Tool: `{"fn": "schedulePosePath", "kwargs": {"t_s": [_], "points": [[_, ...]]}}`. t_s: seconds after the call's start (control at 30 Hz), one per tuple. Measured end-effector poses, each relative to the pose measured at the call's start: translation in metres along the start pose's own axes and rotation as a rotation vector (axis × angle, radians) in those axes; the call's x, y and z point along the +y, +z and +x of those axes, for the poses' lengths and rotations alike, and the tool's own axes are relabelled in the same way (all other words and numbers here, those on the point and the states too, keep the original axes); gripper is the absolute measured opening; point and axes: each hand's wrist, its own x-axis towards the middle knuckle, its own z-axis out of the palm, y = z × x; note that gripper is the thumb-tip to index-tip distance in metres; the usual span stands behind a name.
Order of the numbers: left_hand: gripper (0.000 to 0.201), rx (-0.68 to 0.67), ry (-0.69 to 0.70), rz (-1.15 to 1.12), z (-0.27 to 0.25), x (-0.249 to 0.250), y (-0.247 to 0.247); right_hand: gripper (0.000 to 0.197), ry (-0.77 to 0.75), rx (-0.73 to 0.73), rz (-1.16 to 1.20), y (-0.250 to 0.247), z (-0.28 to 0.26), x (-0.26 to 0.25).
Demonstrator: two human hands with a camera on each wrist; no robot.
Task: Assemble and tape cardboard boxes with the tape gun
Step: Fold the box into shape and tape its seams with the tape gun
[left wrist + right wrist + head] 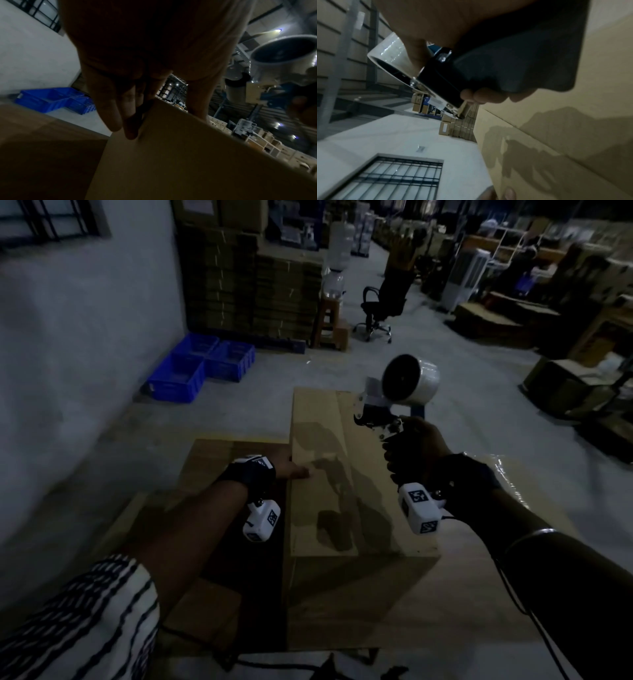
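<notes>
crates of blue plastic sit on the concrete floor at the far left, by the white wall. nearer, a flat cardboard sheet lies beside the cardboard box, which stands long and closed in the middle of the head view with a shiny strip of tape along its top. left hand reaches forward from a bare forearm with a striped sleeve at the elbow; its thumb lies on the box's top near the left edge, and in the left wrist view the straight fingers run down the box's left side, pressed close together against the cardboard. right hand is raised above the box's right edge, wrist bent upward, fingers curled tightly round the dark handle of the tape gun. the gun is clear of the box, its blade end pointing left over the top and its white tape roll uppermost, casting a shadow on the cardboard. further right an office chair stands on the floor among stacked cartons.
</notes>
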Motion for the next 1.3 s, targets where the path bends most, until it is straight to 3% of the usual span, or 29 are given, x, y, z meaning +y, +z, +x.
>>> {"fn": "schedulePosePath", "kwargs": {"t_s": [0.1,0.13,0.3,0.37,0.47,0.5,0.6,0.67,0.83,0.93,1.0,1.13,1.2,1.3], "points": [[0.099,0.053,0.008,-0.053,0.036,-0.03,0.014,0.051,0.002,0.043,-0.02,0.006,-0.001,0.007],[0.104,0.049,0.029,-0.058,0.039,-0.032,0.016,0.056,0.006,0.039,-0.013,0.007,-0.002,0.009],[0.071,0.005,0.099,-0.032,-0.009,0.0,0.019,0.076,-0.016,0.044,0.0,0.006,-0.007,0.018],[0.075,-0.002,0.096,0.03,-0.015,0.004,0.026,0.08,-0.015,0.065,-0.031,0.005,-0.012,0.02],[0.098,0.012,0.139,0.017,-0.009,-0.001,0.041,0.084,-0.003,0.087,-0.06,0.003,-0.021,0.022],[0.092,0.015,0.161,-0.009,-0.016,0.004,0.045,0.085,0.002,0.086,-0.066,0.001,-0.023,0.022],[0.047,-0.016,0.181,-0.07,-0.039,0.02,0.051,0.086,0.001,0.085,-0.087,-0.007,-0.029,0.025],[0.034,-0.006,0.169,-0.09,-0.045,0.024,0.057,0.085,0.008,0.074,-0.098,-0.014,-0.034,0.025],[0.025,-0.006,0.115,-0.084,-0.061,0.036,0.071,0.083,-0.004,0.027,-0.089,-0.029,-0.043,0.025],[0.044,-0.025,0.1,-0.019,-0.062,0.038,0.077,0.082,-0.024,-0.003,-0.088,-0.034,-0.045,0.023],[0.044,-0.013,0.088,-0.035,-0.059,0.043,0.077,0.081,-0.03,-0.015,-0.086,-0.037,-0.042,0.024],[0.028,0.218,0.067,0.075,-0.044,0.065,0.054,0.083,-0.026,0.006,-0.159,-0.041,-0.036,0.015],[0.036,0.347,0.028,0.17,-0.028,0.076,0.033,0.084,0.002,0.034,-0.193,-0.044,-0.031,0.006],[0.03,0.39,0.063,-0.023,0.003,0.096,0.003,0.086,-0.002,0.06,-0.153,-0.046,-0.022,-0.006]]}}
